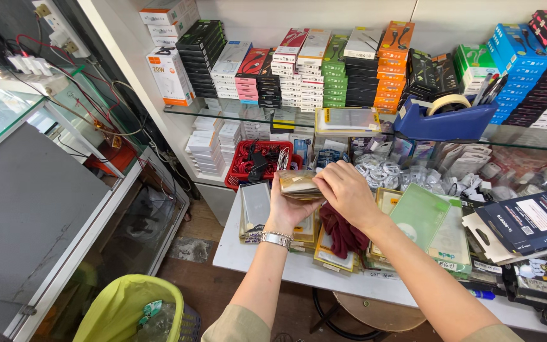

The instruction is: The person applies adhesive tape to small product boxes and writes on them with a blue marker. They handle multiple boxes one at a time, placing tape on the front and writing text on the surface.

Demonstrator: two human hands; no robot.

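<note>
While a thin stack of flat packets (299, 184) is held up over the bench (267, 261), it is cradled from below in the left hand (288, 208), whose grip is clenched on the stack's underside. The right hand (344, 190) is laid on the stack's right end, fingers curled over its edge; whether a packet is actually pinched there cannot be told, since the fingertips are hidden. A silver wristwatch (276, 239) is worn on the left wrist.

Little open room is left. Just beyond the stack a red basket (238, 166) of cables is pressed against it, and a maroon cloth (342, 229) is bunched directly beneath the hands, partly covered by them. Flat green packets (427, 220) are spread to the right, overlapping one another. The bench's near edge is seen as a bare white strip, with a round stool (375, 313) tucked under it. To the left, free floor is found between the bench and a glass cabinet (64, 209), narrowed by a bin with a yellow-green liner (125, 304), cut off at the bottom. A blue tape dispenser (441, 119) is set on the glass shelf (223, 113). What the packets contain cannot be made out.
</note>
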